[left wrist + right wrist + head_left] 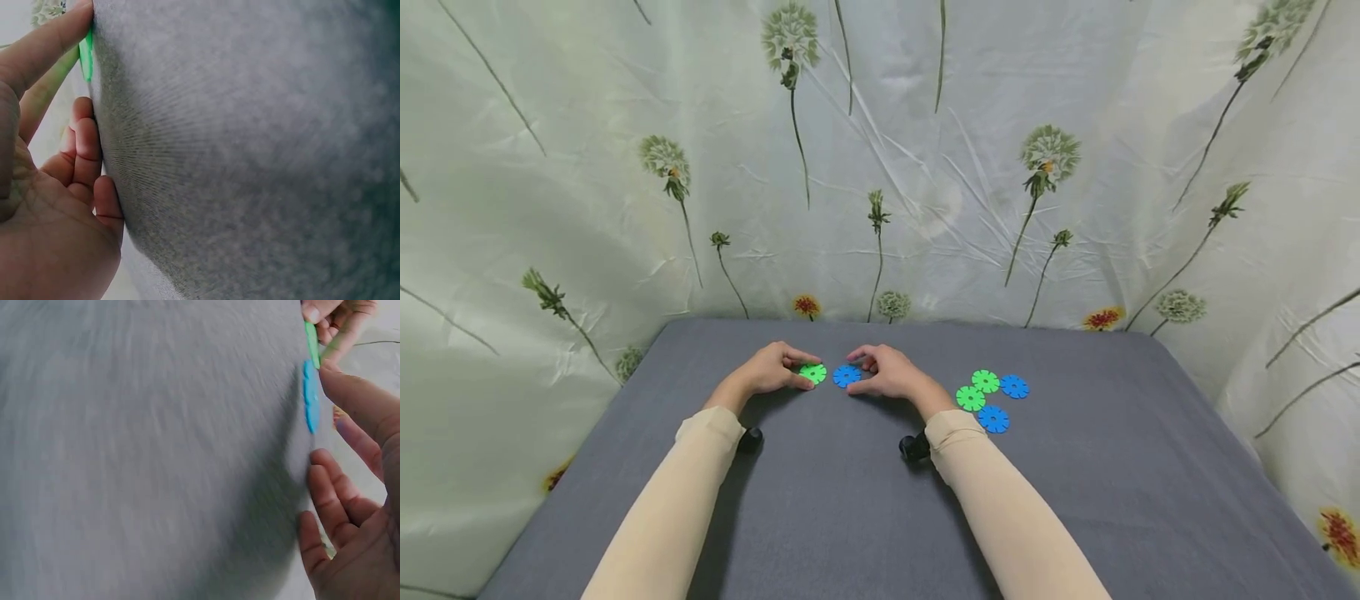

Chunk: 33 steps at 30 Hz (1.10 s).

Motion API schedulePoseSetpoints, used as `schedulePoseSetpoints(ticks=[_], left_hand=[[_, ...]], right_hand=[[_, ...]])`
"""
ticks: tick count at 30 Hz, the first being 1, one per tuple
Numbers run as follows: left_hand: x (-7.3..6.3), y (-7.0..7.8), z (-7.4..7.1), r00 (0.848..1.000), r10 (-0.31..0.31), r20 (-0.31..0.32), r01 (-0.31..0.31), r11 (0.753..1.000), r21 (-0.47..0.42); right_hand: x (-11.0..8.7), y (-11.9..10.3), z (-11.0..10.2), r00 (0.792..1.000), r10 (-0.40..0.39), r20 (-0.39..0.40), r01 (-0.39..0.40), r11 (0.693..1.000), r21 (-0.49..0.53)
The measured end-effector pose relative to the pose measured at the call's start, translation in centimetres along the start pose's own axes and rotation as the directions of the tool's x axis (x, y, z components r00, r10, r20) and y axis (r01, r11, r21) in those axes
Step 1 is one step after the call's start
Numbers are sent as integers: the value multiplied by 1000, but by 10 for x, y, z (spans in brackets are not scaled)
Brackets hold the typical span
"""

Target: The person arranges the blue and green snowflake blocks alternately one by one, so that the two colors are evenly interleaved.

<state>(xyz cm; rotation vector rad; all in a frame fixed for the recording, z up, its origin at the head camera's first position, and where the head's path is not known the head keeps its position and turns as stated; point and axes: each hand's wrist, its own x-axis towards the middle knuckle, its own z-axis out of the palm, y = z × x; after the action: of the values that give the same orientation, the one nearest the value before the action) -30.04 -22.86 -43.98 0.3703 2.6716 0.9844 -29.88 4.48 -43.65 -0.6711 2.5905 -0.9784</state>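
A green notched disc (813, 373) lies flat on the grey cloth in the head view. My left hand (772, 368) pinches it at the rim between thumb and index finger. Just to its right, a small gap away, lies a blue notched disc (846, 376). My right hand (887, 372) arches around that one: the thumb is at its near rim, while the index finger appears raised slightly off the far rim. In the right wrist view the blue disc (310, 397) is seen edge-on beside the thumb. The left wrist view shows only a sliver of the green disc (86, 57).
On the right of the table (1097, 450) lie two more green discs (971, 398) and two more blue discs (994, 419), in a loose cluster beyond my right forearm. A flower-patterned curtain (925, 200) hangs behind the table's far edge.
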Motion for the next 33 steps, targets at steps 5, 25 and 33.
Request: schedulePoseSetpoints(ticks=[5, 25, 33], left_hand=[[1, 2, 2, 1000, -13, -19, 14, 999, 38], [6, 34, 9, 998, 62, -17, -57, 978, 201], [15, 45, 18, 996, 80, 28, -84, 978, 188]], right_hand=[[-14, 5, -21, 999, -18, 29, 19, 1000, -15], [-99, 53, -92, 991, 114, 75, -97, 975, -202], [-117, 73, -97, 994, 101, 34, -88, 960, -264]])
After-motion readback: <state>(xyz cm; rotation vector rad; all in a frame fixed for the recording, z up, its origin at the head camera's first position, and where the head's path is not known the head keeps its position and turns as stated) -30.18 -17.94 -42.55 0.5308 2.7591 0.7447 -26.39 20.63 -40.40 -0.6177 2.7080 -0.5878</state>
